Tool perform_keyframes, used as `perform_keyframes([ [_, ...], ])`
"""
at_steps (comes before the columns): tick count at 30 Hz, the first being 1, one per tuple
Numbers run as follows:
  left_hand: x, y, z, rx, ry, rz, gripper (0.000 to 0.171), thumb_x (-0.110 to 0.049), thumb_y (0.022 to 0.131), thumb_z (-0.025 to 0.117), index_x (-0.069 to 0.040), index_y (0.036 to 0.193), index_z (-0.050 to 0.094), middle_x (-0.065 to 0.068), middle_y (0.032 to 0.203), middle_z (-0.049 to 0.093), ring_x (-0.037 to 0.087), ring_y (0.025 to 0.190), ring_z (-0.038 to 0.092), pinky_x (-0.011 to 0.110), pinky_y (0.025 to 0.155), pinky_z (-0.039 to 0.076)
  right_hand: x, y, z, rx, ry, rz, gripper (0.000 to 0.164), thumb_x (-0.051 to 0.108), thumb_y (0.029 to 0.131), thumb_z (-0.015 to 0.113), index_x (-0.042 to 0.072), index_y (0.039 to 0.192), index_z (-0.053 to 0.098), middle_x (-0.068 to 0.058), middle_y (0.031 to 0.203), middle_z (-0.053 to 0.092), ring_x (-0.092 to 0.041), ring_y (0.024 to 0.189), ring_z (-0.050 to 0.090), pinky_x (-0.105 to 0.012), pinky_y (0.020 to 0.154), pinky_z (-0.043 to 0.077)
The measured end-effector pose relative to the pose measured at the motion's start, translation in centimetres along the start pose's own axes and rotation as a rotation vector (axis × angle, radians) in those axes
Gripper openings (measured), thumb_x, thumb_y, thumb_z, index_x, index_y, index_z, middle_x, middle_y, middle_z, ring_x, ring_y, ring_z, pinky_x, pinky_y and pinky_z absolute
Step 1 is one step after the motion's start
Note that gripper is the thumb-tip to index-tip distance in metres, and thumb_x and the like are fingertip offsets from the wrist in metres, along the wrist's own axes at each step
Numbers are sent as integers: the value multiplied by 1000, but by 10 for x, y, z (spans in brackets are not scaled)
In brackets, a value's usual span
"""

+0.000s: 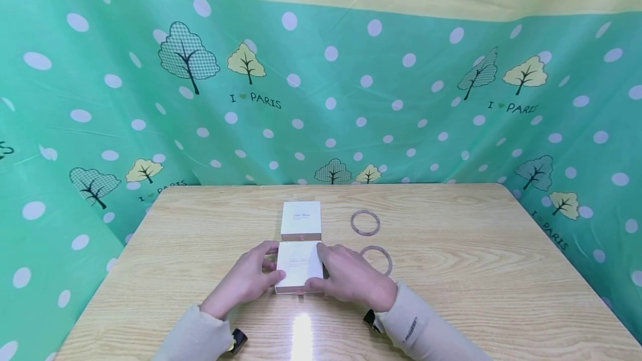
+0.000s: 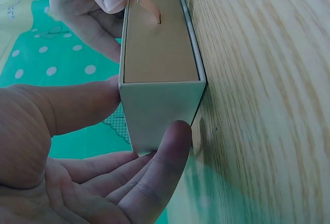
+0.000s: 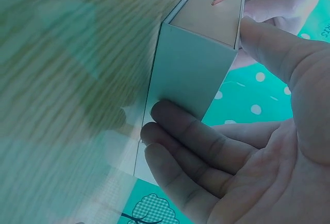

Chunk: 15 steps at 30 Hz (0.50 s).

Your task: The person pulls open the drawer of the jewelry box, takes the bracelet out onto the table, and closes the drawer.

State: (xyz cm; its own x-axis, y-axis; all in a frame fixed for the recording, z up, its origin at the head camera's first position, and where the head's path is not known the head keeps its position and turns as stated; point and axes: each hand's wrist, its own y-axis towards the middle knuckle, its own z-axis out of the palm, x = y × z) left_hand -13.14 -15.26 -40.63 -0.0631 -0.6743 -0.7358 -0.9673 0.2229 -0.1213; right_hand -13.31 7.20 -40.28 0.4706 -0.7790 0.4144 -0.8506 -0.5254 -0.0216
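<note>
A white drawer-style gift box (image 1: pixel 300 263) with faint lettering on its lid lies on the table in front of me. My left hand (image 1: pixel 251 274) holds it by the left side, thumb at the top edge and fingers along the side wall. From the right, my right hand (image 1: pixel 351 274) grips the opposite side. In the left wrist view, the box's tan drawer front (image 2: pixel 160 44) sits flush in its sleeve, with a small pinkish ribbon pull (image 2: pixel 150 10) sticking out. A second white gift box (image 1: pixel 301 219) stands directly behind the first.
Right of the boxes, a pale purplish bangle (image 1: pixel 353 222) lies on the wooden table (image 1: pixel 451 249). Another bangle (image 1: pixel 390 263) lies nearer, partly hidden behind my right hand. A green dotted curtain (image 1: pixel 331 121) hangs behind and at both sides of the table.
</note>
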Motion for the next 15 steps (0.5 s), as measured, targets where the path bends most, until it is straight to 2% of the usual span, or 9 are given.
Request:
perform_keyframes([
  [15, 1, 2, 2, -6, 7, -12, 61, -14, 80, 77, -8, 134, 50, 10, 124, 59, 17, 92, 62, 38, 75, 53, 1, 0, -1, -5, -14, -7, 59, 50, 81, 72, 5, 115, 55, 8, 70, 50, -5, 55, 47, -20, 41, 39],
])
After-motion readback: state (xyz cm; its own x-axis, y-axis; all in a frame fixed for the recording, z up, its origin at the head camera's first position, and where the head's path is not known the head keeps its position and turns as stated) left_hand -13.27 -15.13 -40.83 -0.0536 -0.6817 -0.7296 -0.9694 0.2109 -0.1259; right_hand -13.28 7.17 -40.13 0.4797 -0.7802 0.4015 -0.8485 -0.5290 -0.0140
